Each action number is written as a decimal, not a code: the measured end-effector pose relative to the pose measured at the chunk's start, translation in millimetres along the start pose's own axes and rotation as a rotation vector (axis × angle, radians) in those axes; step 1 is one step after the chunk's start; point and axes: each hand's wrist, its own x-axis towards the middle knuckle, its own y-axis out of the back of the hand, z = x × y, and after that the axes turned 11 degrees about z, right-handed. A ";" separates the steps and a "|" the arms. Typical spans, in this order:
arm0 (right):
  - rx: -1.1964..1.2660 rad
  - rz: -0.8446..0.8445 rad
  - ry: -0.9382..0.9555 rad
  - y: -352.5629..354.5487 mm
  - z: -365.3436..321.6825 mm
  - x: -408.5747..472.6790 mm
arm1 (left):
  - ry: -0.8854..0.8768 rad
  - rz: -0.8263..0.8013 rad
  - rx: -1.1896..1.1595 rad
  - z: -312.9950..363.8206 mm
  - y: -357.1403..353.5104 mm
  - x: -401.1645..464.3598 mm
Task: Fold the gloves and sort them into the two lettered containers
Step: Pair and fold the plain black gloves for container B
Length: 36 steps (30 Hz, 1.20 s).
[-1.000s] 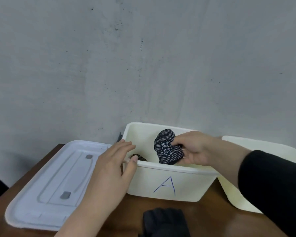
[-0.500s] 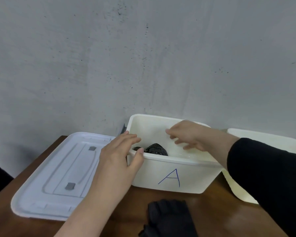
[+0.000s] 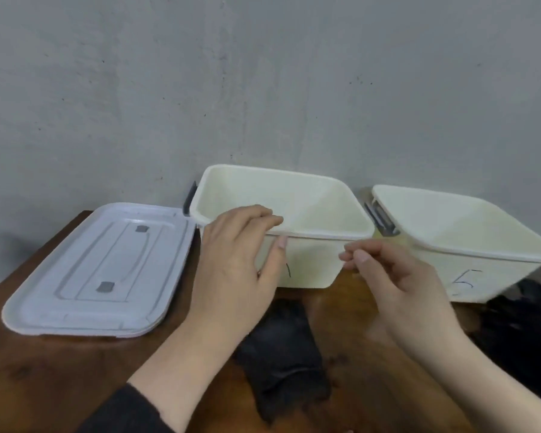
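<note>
Two cream containers stand against the wall. My left hand (image 3: pixel 241 254) grips the front rim of container A (image 3: pixel 322 235), fingers over the edge and thumb on its front wall, covering most of its letter. My right hand (image 3: pixel 388 276) hovers in front of that container's right corner, fingers loosely curled, holding nothing. The second lettered container (image 3: pixel 469 248) sits to the right. A black glove (image 3: pixel 281 360) lies on the wooden table between my forearms. The inside bottom of container A is hidden from this angle.
A white lid (image 3: pixel 97 273) lies flat on the table left of container A. A dark heap, perhaps more gloves (image 3: pixel 525 332), sits at the right edge under the second container's front. Grey wall stands directly behind the containers.
My right hand let go of the dotted black glove inside container A and pulled back out to the front. The view tilted down, so the glove in the container is out of sight.
</note>
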 end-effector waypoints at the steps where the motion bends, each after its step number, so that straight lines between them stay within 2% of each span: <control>1: -0.059 -0.009 -0.022 7.5 17.2 -15.1 | -0.006 -0.062 -0.012 10.1 -5.4 -9.5; 6: -0.364 -0.050 -0.063 57.3 87.9 -65.2 | 0.032 -0.427 0.000 72.0 -29.2 -51.7; 8: -0.478 -0.050 -0.053 76.9 107.9 -78.3 | 0.068 -0.499 -0.022 96.9 -40.6 -68.3; 11: -0.556 -0.025 0.014 102.3 129.5 -97.4 | 0.167 -0.525 -0.126 139.8 -62.9 -92.7; 15: -0.457 0.073 0.001 122.2 138.4 -111.0 | 0.325 -0.514 -0.201 172.9 -93.2 -136.5; 20: -0.370 0.130 -0.047 139.8 141.8 -121.7 | 0.265 -0.662 -0.127 168.4 -108.8 -161.4; 23: -0.373 0.138 -0.039 147.7 144.6 -124.2 | 0.250 -0.678 -0.105 161.3 -106.1 -161.5; 27: -0.595 0.290 0.217 174.2 151.5 -112.7 | 0.265 -0.666 -0.125 159.4 -105.0 -162.8; 29: -0.757 0.336 0.269 199.9 156.2 -103.9 | 0.253 -0.649 -0.122 159.7 -105.0 -164.0; 33: -1.113 0.143 0.111 246.7 163.4 -96.3 | 0.256 -0.602 -0.135 158.9 -106.2 -164.6; 36: -1.133 0.067 0.124 257.3 167.1 -95.7 | 0.267 -0.607 -0.141 158.6 -106.0 -163.6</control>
